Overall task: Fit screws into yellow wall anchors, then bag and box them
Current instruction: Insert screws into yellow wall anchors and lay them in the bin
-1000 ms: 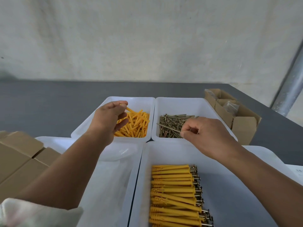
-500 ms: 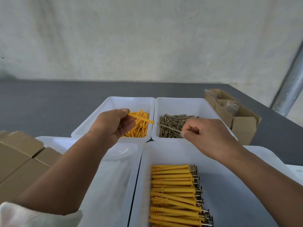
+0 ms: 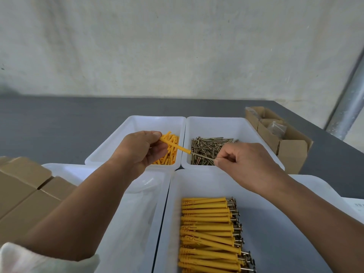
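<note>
The left hand (image 3: pixel 140 149) pinches a ribbed yellow plastic anchor (image 3: pixel 174 145) by one end between thumb and fingertips. The right hand (image 3: pixel 250 164), fingers curled, pinches a thin threaded metal screw (image 3: pixel 202 156) whose tip meets the anchor's open end. Both are held above two white, smooth-walled plastic bins mid-bench: the left bin (image 3: pixel 136 123) holds loose anchors (image 3: pixel 171 156), the right bin (image 3: pixel 216 121) a tangle of loose screws (image 3: pixel 208 145). Toward the bench's near edge, a larger white bin (image 3: pixel 173 194) holds fitted anchors (image 3: pixel 206 229) stacked in parallel, flat screw heads pointing right. Open brown cardboard boxes (image 3: pixel 291 152) stand by the right edge of the matte grey bench (image 3: pixel 59 125).
</note>
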Available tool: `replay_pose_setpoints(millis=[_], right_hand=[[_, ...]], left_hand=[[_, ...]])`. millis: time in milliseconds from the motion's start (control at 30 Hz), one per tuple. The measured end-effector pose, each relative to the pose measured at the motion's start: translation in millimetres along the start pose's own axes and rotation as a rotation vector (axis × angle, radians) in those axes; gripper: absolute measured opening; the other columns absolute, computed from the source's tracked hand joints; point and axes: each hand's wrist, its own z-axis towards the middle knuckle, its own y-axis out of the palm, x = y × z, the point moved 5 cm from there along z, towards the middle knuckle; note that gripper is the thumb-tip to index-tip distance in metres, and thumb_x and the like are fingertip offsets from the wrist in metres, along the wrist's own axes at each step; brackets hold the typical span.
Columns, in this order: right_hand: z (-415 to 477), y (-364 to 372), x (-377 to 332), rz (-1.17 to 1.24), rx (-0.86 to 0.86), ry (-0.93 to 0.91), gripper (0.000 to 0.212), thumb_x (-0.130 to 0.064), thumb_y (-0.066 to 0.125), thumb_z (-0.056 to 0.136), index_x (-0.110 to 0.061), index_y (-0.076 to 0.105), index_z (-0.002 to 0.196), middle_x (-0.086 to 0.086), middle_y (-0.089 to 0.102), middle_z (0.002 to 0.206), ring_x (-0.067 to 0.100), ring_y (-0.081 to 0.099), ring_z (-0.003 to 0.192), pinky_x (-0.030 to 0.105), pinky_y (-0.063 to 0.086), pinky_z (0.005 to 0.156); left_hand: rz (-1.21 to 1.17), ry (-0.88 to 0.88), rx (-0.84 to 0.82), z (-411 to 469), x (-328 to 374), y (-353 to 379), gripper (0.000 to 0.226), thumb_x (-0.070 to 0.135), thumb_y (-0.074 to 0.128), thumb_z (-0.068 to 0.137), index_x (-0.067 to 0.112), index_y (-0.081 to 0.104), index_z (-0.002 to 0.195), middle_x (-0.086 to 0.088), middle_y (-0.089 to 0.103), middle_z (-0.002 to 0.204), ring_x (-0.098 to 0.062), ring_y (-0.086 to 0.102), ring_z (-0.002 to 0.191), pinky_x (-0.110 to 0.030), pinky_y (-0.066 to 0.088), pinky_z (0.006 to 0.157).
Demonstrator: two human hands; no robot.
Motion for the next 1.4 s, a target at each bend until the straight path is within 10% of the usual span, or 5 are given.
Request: replay_pose_setpoints(millis=[333, 767, 933, 1133, 1400], right_hand=[[-1.7, -1.8, -5.6, -0.008, -0.026, 0.006, 0.025, -0.033, 0.061, 0.092, -0.035, 0.056, 0.067, -0.014, 0.055, 0.058, 0.0, 0.051, 0.058, 0.014, 0.03, 0.052], [-3.4, 0.1, -7.5, 0.081, -0.069, 0.031, 0.014, -0.028, 0.062, 0.093, -0.033, 0.063, 0.079, -0.011, 0.066, 0.072, 0.007, 0.064, 0.071, 0.035, 0.057, 0.072], [-3.1, 3.1, -3.2, 0.119, -0.1, 0.046, 0.018, -0.027, 0.062, 0.094, -0.036, 0.061, 0.109, -0.012, 0.068, 0.079, 0.004, 0.064, 0.074, 0.03, 0.055, 0.073], [-4.7, 0.6, -8.6, 0.103, -0.121, -0.003, 0.008, -0.038, 0.064, 0.088, -0.037, 0.067, 0.081, -0.013, 0.065, 0.068, 0.004, 0.064, 0.066, 0.028, 0.054, 0.064], [-15.6, -1.9, -2.6, -0.144, -0.501, 0.054, 0.009, -0.039, 0.063, 0.088, -0.036, 0.066, 0.08, -0.007, 0.069, 0.066, 0.007, 0.068, 0.055, 0.019, 0.051, 0.049]], left_hand=[[0.056, 0.008, -0.14, -12.7, -1.8, 16.5, 0.01, 0.006, 0.059, 0.094, 0.0, 0.066, 0.094, -0.015, 0.07, 0.083, -0.019, 0.072, 0.068, -0.026, 0.057, 0.055], [0.077, -0.025, -0.255, -19.9, -7.5, 28.5, 0.009, 0.003, 0.057, 0.095, 0.0, 0.065, 0.092, -0.016, 0.073, 0.08, -0.022, 0.074, 0.072, -0.028, 0.059, 0.058], [0.07, -0.034, -0.273, -22.8, -7.0, 30.1, 0.009, 0.003, 0.056, 0.095, -0.001, 0.064, 0.093, -0.017, 0.073, 0.081, -0.024, 0.074, 0.074, -0.029, 0.059, 0.059], [0.08, -0.044, -0.302, -25.0, -7.5, 32.8, 0.008, 0.001, 0.056, 0.094, 0.0, 0.064, 0.092, -0.017, 0.072, 0.077, -0.023, 0.074, 0.07, -0.028, 0.059, 0.057], [0.305, 0.092, -0.208, -16.1, -4.7, 23.1, 0.009, 0.009, 0.067, 0.089, 0.008, 0.065, 0.081, -0.007, 0.068, 0.073, -0.019, 0.071, 0.069, -0.029, 0.06, 0.064]])
